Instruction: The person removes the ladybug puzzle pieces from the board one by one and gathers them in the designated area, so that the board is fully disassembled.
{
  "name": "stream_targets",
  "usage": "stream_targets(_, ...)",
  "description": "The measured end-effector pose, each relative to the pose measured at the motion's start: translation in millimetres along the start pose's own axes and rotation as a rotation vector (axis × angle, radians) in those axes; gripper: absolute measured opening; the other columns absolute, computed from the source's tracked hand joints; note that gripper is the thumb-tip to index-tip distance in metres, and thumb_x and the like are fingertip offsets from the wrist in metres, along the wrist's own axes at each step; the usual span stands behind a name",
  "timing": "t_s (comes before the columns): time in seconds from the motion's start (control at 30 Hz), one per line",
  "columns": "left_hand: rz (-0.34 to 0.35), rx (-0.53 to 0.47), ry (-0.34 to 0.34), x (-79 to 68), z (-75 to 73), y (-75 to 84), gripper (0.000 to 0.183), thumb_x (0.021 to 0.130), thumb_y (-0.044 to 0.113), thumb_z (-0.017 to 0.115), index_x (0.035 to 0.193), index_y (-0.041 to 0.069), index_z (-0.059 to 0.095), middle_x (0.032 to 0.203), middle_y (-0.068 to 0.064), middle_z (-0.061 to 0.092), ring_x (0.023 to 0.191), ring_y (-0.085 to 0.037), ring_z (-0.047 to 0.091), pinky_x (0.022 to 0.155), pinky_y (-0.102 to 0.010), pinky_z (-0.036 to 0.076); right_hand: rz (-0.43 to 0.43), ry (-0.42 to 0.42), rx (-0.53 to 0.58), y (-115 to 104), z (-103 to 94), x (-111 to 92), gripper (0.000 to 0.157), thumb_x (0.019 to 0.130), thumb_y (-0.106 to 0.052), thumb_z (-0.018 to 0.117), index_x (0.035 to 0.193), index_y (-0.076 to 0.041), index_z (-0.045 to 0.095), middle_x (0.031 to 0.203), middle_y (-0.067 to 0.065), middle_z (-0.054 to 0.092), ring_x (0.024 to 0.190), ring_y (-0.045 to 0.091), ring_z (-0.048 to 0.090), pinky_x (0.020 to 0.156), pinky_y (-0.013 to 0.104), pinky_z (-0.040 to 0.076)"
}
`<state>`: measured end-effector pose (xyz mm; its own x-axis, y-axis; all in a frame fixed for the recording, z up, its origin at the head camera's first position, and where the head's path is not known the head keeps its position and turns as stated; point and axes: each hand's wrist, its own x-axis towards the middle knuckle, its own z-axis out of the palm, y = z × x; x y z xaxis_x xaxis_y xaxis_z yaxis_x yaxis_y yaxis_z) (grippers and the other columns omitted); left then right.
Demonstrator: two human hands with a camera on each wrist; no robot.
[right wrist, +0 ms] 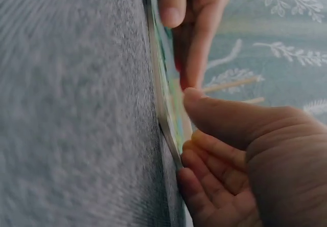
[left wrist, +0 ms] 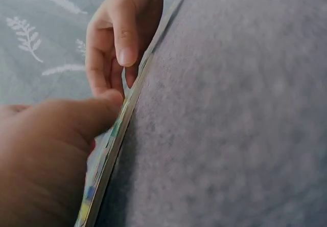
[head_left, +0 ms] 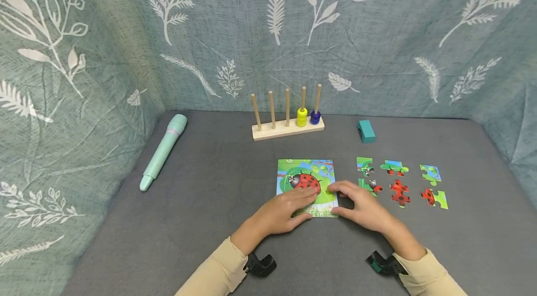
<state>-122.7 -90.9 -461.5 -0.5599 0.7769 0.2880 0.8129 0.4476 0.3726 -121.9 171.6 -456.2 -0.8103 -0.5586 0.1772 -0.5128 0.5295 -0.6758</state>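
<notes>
A square ladybug puzzle board [head_left: 308,164] lies flat on the grey table in front of me. My left hand [head_left: 282,209] rests on its lower left part, fingers stretched over the ladybug picture and thumb near the bottom edge. At the board's right edge is my right hand [head_left: 364,206], its fingers loosely bent and its thumb by the lower right corner. In the right wrist view its fingertips [right wrist: 190,178] touch the board's edge. Loose ladybug puzzle pieces [head_left: 400,192] lie apart in two rows to the right.
Behind the board stands a wooden peg stand [head_left: 266,134] with yellow rings [head_left: 301,118] and blue rings [head_left: 315,118]. A teal block [head_left: 367,131] lies back right. Far left lies a mint-green stick-shaped object [head_left: 163,152]. A patterned curtain [head_left: 243,30] hangs behind the table.
</notes>
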Motion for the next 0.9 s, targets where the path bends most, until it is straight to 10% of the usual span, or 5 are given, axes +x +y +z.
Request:
stream_targets(0.3, -0.036, -0.034, -0.058, -1.4, 4.3, -3.5, 0.044, 0.096, 0.028, 0.057, 0.135, 0.008, 0.054, 0.142, -0.004, 0.05, 0.132, -0.017, 0.046, 0.112, -0.03, 0.039, -0.011, -0.039, -0.101, -3.9, 5.6, -0.1, 0.043, 0.081, -0.02, 0.076, 0.118, -0.007, 0.061, 0.125, 0.006, 0.054, 0.115, 0.025, 0.053, 0.093, 0.046, 0.05)
stream_targets(0.9, -0.042, -0.077, -0.03, -0.8, 6.0, -4.4, 0.045, 0.092, 0.03, 0.063, 0.13, 0.007, 0.059, 0.137, -0.004, 0.055, 0.129, -0.016, 0.049, 0.115, -0.031, 0.034, 0.18, 0.095, -0.028, -16.9, 22.1, -0.2, 0.044, 0.073, -0.008, 0.081, 0.111, -0.008, 0.06, 0.11, 0.004, 0.055, 0.096, 0.017, 0.053, 0.084, 0.032, 0.052)
